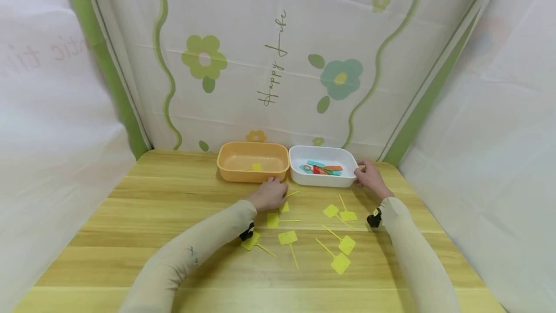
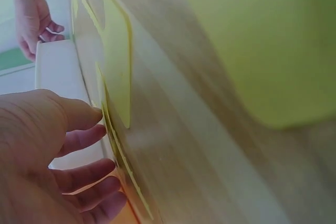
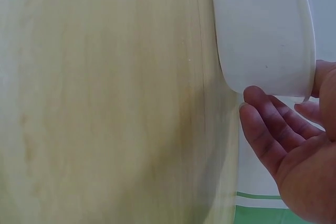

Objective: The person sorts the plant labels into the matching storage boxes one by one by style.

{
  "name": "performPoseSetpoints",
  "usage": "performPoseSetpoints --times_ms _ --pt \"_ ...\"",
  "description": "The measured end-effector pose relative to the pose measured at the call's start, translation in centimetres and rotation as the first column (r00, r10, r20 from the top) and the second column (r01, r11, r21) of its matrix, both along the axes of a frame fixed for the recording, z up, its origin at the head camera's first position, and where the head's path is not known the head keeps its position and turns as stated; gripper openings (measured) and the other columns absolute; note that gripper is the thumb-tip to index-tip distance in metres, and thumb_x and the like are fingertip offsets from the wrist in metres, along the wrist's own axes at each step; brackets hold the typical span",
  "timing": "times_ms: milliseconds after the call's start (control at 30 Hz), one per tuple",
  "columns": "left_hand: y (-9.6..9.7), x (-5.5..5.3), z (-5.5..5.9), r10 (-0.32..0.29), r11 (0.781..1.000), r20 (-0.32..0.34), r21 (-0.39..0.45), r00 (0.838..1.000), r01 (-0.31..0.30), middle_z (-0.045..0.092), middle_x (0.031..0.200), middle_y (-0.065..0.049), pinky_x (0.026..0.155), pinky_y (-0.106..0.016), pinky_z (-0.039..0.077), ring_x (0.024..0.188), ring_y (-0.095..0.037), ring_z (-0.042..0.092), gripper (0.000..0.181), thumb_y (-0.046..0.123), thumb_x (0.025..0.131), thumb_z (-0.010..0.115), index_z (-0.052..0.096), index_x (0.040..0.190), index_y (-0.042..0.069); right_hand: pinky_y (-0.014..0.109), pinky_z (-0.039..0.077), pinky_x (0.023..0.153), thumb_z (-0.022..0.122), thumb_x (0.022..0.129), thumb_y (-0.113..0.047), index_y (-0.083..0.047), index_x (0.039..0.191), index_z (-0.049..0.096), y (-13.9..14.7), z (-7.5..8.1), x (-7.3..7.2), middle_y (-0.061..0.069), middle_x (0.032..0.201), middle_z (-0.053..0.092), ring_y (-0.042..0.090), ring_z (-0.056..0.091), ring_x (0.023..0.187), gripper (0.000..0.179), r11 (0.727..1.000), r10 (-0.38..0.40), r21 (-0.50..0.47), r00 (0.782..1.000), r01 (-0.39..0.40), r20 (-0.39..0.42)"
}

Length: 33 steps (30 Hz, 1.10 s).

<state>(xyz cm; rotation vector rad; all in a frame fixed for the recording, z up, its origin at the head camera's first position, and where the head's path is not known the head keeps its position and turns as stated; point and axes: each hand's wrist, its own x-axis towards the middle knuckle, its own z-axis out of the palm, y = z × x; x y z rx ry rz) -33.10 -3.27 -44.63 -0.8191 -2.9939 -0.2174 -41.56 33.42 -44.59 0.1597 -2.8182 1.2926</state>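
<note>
My left hand (image 1: 270, 193) is low over the table in front of the orange bin. Its fingers are spread and loosely bent beside a yellow tag with a thin stem (image 1: 284, 206), partly hidden by the hand. In the left wrist view, the thumb and fingertips are close to a tag seen edge-on (image 2: 125, 158); contact is unclear. My right hand (image 1: 371, 177) holds the right end of the white bin (image 1: 321, 180), thumb at the rim and fingers against the outer wall. One yellow tag (image 1: 257, 166) lies inside the orange bin (image 1: 243, 176).
Several yellow tags lie scattered on the wooden table (image 1: 173, 235), some by the left forearm, others at right, such as a tag (image 1: 340, 263). Colourful flat pieces (image 1: 319, 169) lie inside the white bin. A printed curtain (image 1: 260, 62) hangs behind both bins.
</note>
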Motion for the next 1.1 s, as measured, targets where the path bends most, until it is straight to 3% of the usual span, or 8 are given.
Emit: performPoseSetpoints --times_ms 667,933,1100 --pt "0.9 -0.5 -0.1 0.066 0.998 0.014 0.007 0.998 -0.066 0.058 0.098 -0.01 0.079 -0.039 0.045 0.092 -0.025 0.046 0.024 0.022 0.098 0.056 0.063 0.078 0.01 0.041 0.06 0.062 0.045 0.096 -0.012 0.01 0.137 0.038 0.1 0.0 -0.1 0.032 0.098 0.063 0.039 0.07 0.076 0.047 1.0 0.002 -0.004 1.0 -0.002 -0.008" --pt "0.4 -0.6 0.0 0.035 0.998 0.01 0.052 0.999 -0.035 0.061 0.09 -0.009 0.078 -0.04 0.047 0.088 -0.026 0.053 0.025 0.019 0.097 0.054 0.06 0.075 0.009 0.044 0.06 0.065 0.044 0.096 -0.012 0.01 0.137 0.037 0.0 0.0 0.0 0.033 0.102 0.062 0.038 0.07 0.076 0.047 1.0 0.001 0.003 1.0 -0.001 -0.003" --pt "-0.1 -0.6 0.5 -0.027 0.987 0.048 0.157 0.999 0.019 0.063 0.078 -0.004 0.071 -0.034 0.051 0.073 -0.019 0.058 0.017 0.013 0.097 0.055 0.061 0.081 0.008 0.044 0.06 0.065 0.044 0.096 -0.012 0.01 0.137 0.037 0.0 0.0 0.1 0.033 0.102 0.062 0.038 0.07 0.077 0.047 1.0 0.003 0.002 1.0 -0.003 -0.006"
